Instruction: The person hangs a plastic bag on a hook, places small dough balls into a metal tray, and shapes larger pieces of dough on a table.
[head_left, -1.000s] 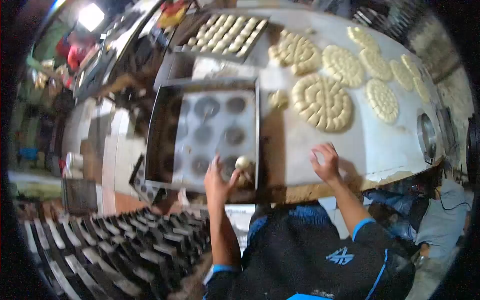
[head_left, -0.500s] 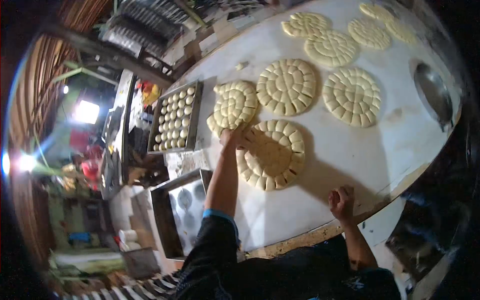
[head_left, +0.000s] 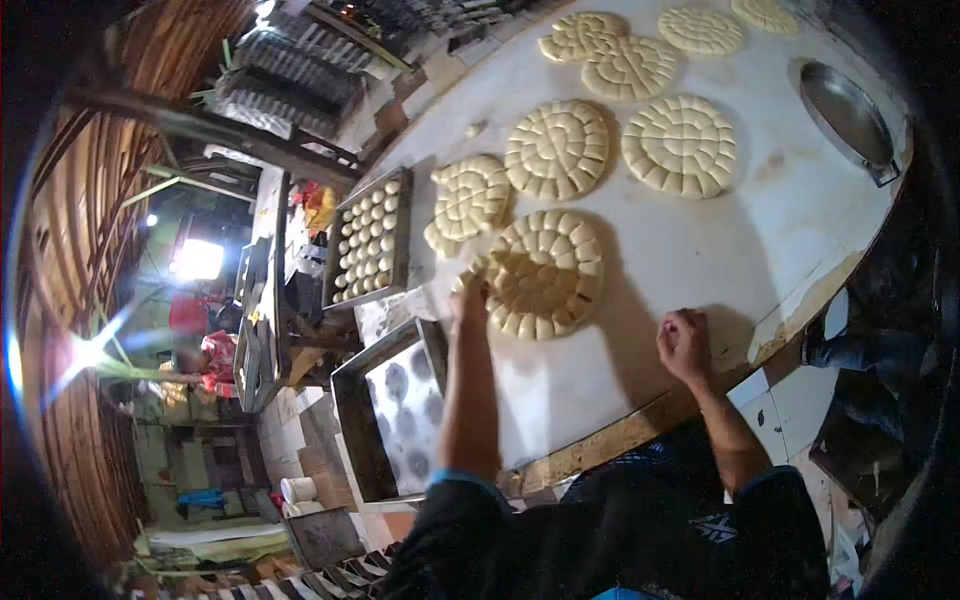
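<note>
My left hand [head_left: 472, 286] is at the left edge of the nearest cut dough round [head_left: 575, 238], with its shadow across the pieces. Its fingers are closed and a little blurred, apparently on a small piece of dough [head_left: 486, 267]. Just beyond lies another cut round [head_left: 470, 198] with an uneven outline. My right hand [head_left: 686, 346] hovers near the table's front edge, fingers curled in; whether anything is inside is hidden. Two more cut rounds, a middle one [head_left: 556, 150] and a right one [head_left: 679, 147], lie farther back.
A tray of dough balls [head_left: 397, 265] stands left of the white table [head_left: 660, 255]. Nearer is a metal tray [head_left: 352, 425] with round dark marks on its base. An oval metal pan [head_left: 850, 112] sits at the right edge. More rounds [head_left: 628, 68] lie at the back.
My left hand has come slightly nearer, away from the uneven round, to the nearest round's edge. The camera view has shifted. My right hand stays curled near the table edge.
</note>
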